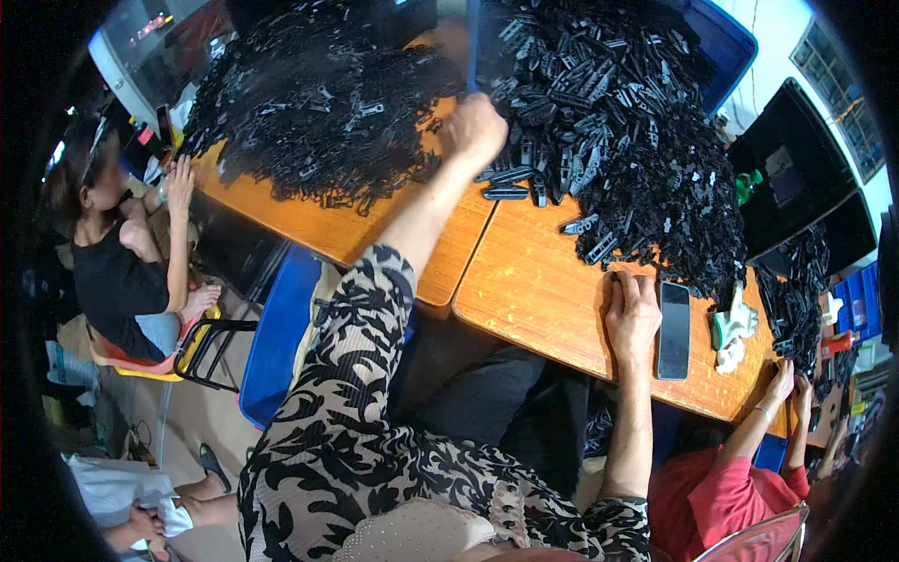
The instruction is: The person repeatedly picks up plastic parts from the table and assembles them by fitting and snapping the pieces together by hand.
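My left hand is stretched out across the table, fingers curled closed at the gap between two black piles. An upright blue strip meets it from above, and I cannot tell whether the fingers grip it. Beside that hand lie loose black plastic clip-like pieces. My right hand rests near the table's front edge, its fingers bent together. Its fingertips touch the edge of a heap of small black parts, and anything between them is too small to make out. A dark phone lies just right of it.
Another black pile spreads over the left of the wooden table. A green-and-white item lies right of the phone. Blue bins stand below and behind. One person sits at left, another in red at right.
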`<state>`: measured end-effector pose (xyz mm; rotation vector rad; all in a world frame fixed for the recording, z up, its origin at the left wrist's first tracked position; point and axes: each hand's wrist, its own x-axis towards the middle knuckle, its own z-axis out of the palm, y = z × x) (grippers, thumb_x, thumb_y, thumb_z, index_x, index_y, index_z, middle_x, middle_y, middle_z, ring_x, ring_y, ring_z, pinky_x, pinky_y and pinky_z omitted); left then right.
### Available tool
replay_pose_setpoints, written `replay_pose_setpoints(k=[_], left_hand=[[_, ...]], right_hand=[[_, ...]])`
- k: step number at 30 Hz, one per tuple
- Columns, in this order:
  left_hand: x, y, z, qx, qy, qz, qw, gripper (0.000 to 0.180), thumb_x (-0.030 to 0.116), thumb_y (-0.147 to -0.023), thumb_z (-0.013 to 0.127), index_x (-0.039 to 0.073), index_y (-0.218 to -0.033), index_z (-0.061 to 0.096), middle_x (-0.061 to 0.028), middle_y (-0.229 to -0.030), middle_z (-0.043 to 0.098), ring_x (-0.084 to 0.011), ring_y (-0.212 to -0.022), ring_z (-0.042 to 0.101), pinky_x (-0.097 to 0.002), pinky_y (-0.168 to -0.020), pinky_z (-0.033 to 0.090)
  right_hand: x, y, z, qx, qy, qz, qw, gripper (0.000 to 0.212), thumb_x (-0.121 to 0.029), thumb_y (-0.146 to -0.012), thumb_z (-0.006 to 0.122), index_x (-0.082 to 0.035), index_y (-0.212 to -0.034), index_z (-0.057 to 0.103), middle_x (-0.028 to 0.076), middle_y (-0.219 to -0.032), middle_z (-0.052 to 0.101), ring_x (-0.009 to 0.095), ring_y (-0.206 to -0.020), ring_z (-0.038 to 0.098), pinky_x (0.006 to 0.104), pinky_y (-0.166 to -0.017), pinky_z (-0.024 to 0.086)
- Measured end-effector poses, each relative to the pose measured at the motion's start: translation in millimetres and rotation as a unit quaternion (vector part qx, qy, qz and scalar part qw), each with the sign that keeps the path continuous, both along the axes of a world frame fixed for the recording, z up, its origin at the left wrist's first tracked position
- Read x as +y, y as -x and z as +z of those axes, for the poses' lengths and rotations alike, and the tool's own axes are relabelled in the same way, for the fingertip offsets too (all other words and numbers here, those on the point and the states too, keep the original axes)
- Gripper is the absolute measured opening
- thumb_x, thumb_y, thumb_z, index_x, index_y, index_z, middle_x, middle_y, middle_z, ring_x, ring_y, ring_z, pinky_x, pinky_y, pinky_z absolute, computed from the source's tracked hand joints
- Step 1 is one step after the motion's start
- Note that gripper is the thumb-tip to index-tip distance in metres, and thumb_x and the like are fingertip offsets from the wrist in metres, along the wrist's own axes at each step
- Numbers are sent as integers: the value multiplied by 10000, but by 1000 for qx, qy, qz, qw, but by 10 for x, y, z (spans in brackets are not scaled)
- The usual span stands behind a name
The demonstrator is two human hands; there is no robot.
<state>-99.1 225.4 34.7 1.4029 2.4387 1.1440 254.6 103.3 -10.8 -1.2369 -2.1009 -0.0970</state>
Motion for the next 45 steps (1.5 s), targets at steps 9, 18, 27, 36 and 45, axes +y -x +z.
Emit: replay_pose_setpoints(k=[9,18,27,36,45], left_hand=[[846,536,-215,162,157,14,974,472,220,-934,549,-25,-1335,589,-197,-1482,462,-365,-1425,356,-525,-1197,214],[789,512,-241,243,207,6,947,423,226,-945,528,-1,-1281,646,-214,-1462,493,-362,-1409,383,-574,-1198,163],[487,63,-424,90,92,-9,992,356,106,-918,533,-108,-1179,644,-225,-1391,464,-423,-1250,506,-491,-1070,422],[-128,-166,-216,31,-39,13,999,268,43,-798,663,-90,-1030,660,-316,-1233,507,-463,-1086,588,-463,-956,496],[-297,-34,-113,-113,95,-57,987,297,48,-724,791,-42,-1001,737,-213,-1047,732,-292,-1012,703,-368,-874,536]], right_hand=[[-6,-39,-3,-6,20,-4,1000,298,-50,-842,680,-80,-1139,686,163,-911,635,340,-783,664,441,-637,550],[26,-45,-19,-14,48,-12,999,349,-57,-817,696,-81,-1165,674,176,-964,633,354,-799,675,440,-638,556],[-16,-48,-13,-11,25,-3,1000,265,-53,-885,643,-83,-1147,666,187,-900,630,379,-784,665,458,-635,545],[20,-70,-113,0,7,-5,1000,97,-94,-927,636,-71,-1012,678,168,-965,650,384,-804,665,446,-680,543],[-70,-50,-54,22,2,8,1000,100,-111,-894,673,-76,-984,697,149,-949,678,372,-801,679,427,-682,548]])
